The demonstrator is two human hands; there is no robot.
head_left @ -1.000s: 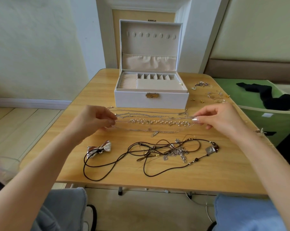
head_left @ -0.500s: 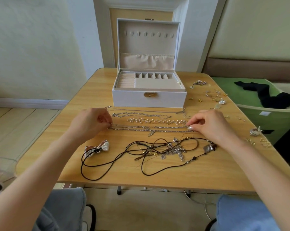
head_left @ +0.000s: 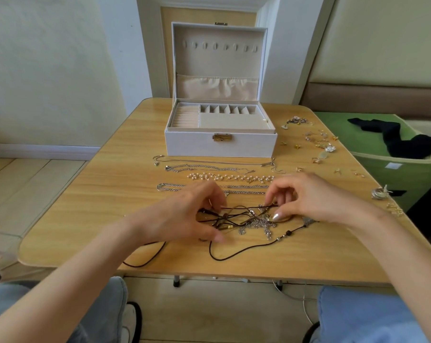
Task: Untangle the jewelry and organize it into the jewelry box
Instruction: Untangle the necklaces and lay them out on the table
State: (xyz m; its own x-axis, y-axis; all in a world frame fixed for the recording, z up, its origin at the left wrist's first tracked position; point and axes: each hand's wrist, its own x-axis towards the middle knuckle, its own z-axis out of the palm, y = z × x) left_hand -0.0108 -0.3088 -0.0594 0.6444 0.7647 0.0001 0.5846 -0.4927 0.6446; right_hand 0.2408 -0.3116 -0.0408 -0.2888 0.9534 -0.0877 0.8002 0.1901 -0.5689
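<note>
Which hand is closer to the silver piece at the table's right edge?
Right. The right hand, at the cord tangle, is left of the silver piece; the left hand is farther left.

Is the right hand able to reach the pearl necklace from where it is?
Probably yes. The pearl necklace lies bare on the table just beyond the right hand, nothing between them. But it is pinching the cord tangle, so it would need to let go first.
</note>
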